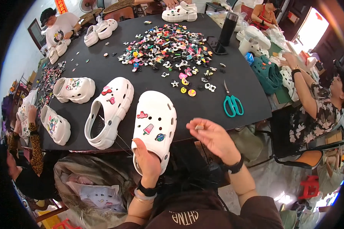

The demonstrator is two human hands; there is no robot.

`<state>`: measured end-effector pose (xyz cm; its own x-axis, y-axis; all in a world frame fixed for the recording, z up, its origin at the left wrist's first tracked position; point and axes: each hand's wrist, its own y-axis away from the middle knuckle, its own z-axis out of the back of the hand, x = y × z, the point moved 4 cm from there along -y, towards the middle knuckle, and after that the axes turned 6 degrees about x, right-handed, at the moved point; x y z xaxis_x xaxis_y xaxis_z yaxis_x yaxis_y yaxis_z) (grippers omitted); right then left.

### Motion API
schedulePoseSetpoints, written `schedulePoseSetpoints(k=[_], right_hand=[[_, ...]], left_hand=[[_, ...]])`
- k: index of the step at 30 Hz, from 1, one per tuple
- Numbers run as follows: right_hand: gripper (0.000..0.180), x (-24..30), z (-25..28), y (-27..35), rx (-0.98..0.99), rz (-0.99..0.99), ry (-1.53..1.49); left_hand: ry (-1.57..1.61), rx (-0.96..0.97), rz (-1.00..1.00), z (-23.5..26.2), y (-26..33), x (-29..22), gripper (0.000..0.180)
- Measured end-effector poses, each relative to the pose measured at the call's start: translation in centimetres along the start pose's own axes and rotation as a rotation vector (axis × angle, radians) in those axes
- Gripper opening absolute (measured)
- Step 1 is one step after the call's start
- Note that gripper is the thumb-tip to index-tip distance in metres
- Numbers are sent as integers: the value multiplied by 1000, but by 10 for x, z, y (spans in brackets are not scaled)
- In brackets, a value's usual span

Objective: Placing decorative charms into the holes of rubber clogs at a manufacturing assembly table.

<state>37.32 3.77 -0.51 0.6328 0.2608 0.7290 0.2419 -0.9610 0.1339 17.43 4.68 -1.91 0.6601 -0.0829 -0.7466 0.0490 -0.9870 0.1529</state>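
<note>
My left hand [150, 164] is tucked into the opening of a white clog [156, 105] and grips it, toe pointing away from me. A red bow-like charm [142, 115], a pink popsicle charm [148, 129] and a blue planet charm [160, 137] sit in holes on its upper; other holes are bare. To the right of the shoe, my right hand [217, 142] pinches a small tan shoe charm [199, 126], whose design I cannot make out. A second white clog [118, 93] with red and pink charms lies just left, joined by a thin cord.
A large heap of charms [166, 45] covers the far middle of the black table [233, 74]. Teal scissors [233, 105], a black bottle [228, 29] and a phone [216, 45] lie rightward. Decorated clogs [74, 90] stand left. Several people work around the table.
</note>
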Motion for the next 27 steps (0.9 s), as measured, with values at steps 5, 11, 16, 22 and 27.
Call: schedulePoseSetpoints(k=[5,11,16,22,27], right_hand=[[25,18,48,-35,-117,29,-119],[25,23,59,-45,-130,29,-119],[26,25,65,-53,-134,0,-141],[25,32,65,-59,-122,5,-64],[29,32,69,-64,-53,1,-101]], left_hand=[[-29,4,-11,0,1,0,68],[-36,46,-13,4,-2,4,69],[-49,47,-16,4,0,3,70],[-10,41,-11,9,0,7,70],[-65,1,-19,9,1,8,70]])
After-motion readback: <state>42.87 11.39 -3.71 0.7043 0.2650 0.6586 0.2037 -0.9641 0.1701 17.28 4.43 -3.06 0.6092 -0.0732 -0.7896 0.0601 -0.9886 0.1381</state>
